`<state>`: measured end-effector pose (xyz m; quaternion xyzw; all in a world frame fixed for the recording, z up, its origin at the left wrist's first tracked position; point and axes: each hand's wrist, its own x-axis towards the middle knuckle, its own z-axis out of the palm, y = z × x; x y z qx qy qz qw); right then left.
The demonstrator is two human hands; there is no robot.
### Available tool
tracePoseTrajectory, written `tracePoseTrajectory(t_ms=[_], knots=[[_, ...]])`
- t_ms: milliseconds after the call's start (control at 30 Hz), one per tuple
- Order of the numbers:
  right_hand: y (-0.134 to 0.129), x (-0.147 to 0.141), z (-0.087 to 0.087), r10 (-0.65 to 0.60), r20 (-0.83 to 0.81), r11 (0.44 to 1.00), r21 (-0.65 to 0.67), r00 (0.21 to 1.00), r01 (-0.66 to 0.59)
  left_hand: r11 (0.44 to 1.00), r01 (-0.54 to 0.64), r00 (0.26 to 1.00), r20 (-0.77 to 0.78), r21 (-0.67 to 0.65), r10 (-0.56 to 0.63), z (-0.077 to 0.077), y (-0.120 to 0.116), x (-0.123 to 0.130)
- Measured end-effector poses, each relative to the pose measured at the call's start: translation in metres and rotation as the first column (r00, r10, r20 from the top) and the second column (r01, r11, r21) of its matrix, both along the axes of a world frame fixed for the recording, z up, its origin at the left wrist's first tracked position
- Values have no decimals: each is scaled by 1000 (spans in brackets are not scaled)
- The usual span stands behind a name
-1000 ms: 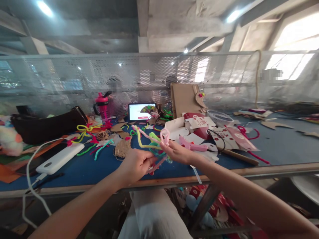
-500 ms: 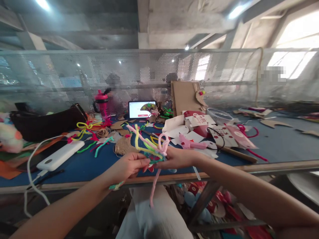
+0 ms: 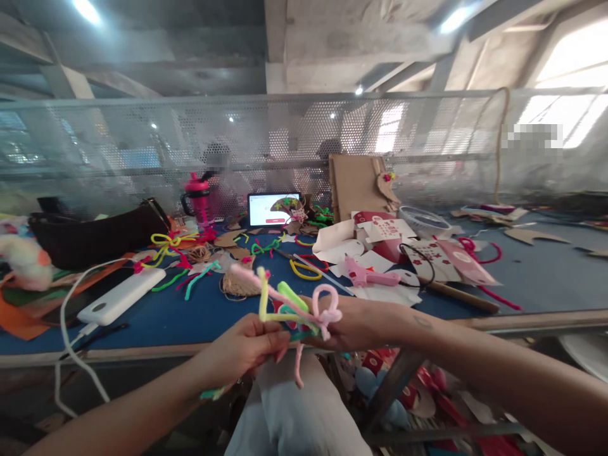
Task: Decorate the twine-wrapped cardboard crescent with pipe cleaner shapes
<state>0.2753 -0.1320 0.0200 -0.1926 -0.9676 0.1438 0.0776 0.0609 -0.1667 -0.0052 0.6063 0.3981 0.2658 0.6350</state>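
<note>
Above the table's front edge, my left hand (image 3: 254, 345) is closed, thumb and fingers pinching a teal-green pipe cleaner (image 3: 300, 336). My right hand (image 3: 351, 323) comes in from the right, its fingers partly hidden, closed around the same bundle. A pink pipe cleaner (image 3: 327, 308), bent into a loop and knot, lies over the back of that hand. One pink end points up left, and another hangs below the hands. Yellow pipe cleaner (image 3: 264, 301) stems stand up between the hands. How the strands join is hidden by my fingers.
On the blue table lie a pink glue gun (image 3: 368, 273), a white power bank (image 3: 121, 296) with its cable, paper scraps, a wooden stick (image 3: 460, 296) and loose pipe cleaners (image 3: 171, 244). Behind stand a pink bottle (image 3: 198, 199), a lit tablet (image 3: 266, 212) and cardboard (image 3: 354, 187).
Both hands have come lower with the pipe cleaner bundle, and the pink loop has tipped toward the right. The view has shifted slightly, and more of the table shows above the hands.
</note>
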Motion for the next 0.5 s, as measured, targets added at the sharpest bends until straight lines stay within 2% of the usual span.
tracePoseTrajectory(t_ms=[67,133,200,300,367,500], knots=[[-2,2,0,-60,-112,984,-173,992,40,998,49,999,-19,47,-49,-2,3,-3],[-1,7,2,-204,-241,930,-350,949,111,997,76,997,30,29,-76,-3,9,-7],[1,11,4,-412,-361,842,-502,836,198,1000,12,989,147,7,-13,-4,18,-10],[8,14,4,-666,-449,678,-697,596,233,988,-149,954,268,32,135,-9,25,-6],[13,12,0,-756,-430,581,-787,494,205,994,-108,964,248,30,97,-14,24,2],[20,3,-10,-842,-355,436,-892,407,123,998,58,981,188,-2,-56,-24,19,21]])
